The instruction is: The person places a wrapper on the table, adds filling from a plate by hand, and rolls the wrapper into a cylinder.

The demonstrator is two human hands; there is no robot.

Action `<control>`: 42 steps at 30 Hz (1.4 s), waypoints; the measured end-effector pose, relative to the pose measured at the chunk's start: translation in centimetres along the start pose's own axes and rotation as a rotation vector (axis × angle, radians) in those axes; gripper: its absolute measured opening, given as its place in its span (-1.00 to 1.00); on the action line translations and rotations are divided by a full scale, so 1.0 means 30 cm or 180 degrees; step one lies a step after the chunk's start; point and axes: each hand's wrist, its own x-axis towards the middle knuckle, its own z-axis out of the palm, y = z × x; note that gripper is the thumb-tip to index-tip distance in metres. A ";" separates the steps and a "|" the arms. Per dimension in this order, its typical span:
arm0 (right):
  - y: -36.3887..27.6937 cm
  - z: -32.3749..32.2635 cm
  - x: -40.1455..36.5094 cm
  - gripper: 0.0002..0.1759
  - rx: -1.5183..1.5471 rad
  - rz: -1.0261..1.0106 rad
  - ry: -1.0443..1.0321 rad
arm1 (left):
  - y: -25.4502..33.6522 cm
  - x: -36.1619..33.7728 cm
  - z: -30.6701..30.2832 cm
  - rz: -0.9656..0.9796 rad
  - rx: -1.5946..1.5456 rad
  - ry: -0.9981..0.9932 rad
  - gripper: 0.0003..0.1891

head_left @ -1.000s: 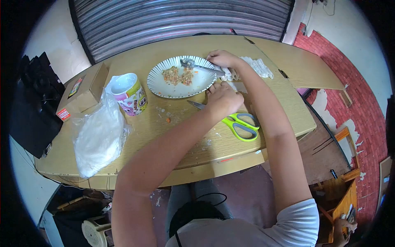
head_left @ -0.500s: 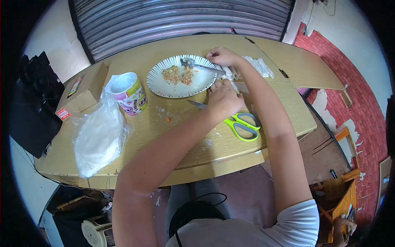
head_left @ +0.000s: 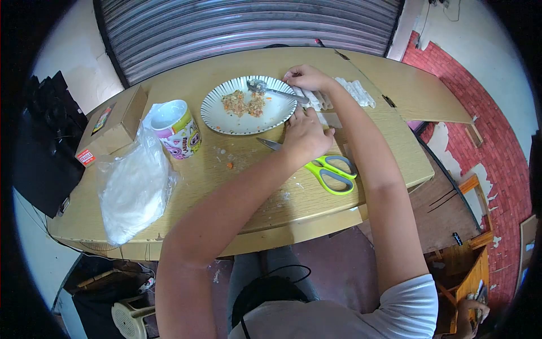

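Observation:
My left hand [head_left: 306, 135] lies palm down beside the right rim of the plate, its fingers apart and pointing at the white rolls [head_left: 315, 100]. My right hand [head_left: 307, 76] reaches over the far end of those rolls with bent fingers; what its fingertips touch is hidden. More white rolls [head_left: 355, 91] lie right of my right forearm. The fluted plate [head_left: 226, 124] holds chopped filling [head_left: 243, 104] in two heaps and a metal spoon [head_left: 288, 95]. Green-handled scissors [head_left: 333, 172] lie near my left wrist, their blades partly under it.
A patterned mug [head_left: 183, 133], a plastic bag of white sheets [head_left: 135, 189] and a cardboard box [head_left: 116, 124] stand at the left of the table [head_left: 271, 206]. Small crumbs lie before the plate. Another person's hand [head_left: 473, 308] shows at the lower right.
The plate and scissors appear shifted very slightly to the left. Both hands stay in nearly the same places.

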 end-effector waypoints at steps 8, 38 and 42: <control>0.021 0.011 0.005 -0.59 -0.0179 -0.0175 -0.0097 | -0.012 0.013 -0.012 -0.0013 0.0120 -0.0123 -0.28; -0.052 -0.278 -0.084 -0.66 -0.0426 0.0175 -0.0198 | -0.024 -0.597 -0.526 0.0633 -0.0426 -0.0156 -0.77; -0.079 -0.280 -0.142 -0.75 -0.0210 0.0345 -0.0309 | -0.100 -0.628 -0.554 0.0567 -0.0503 0.0223 -0.78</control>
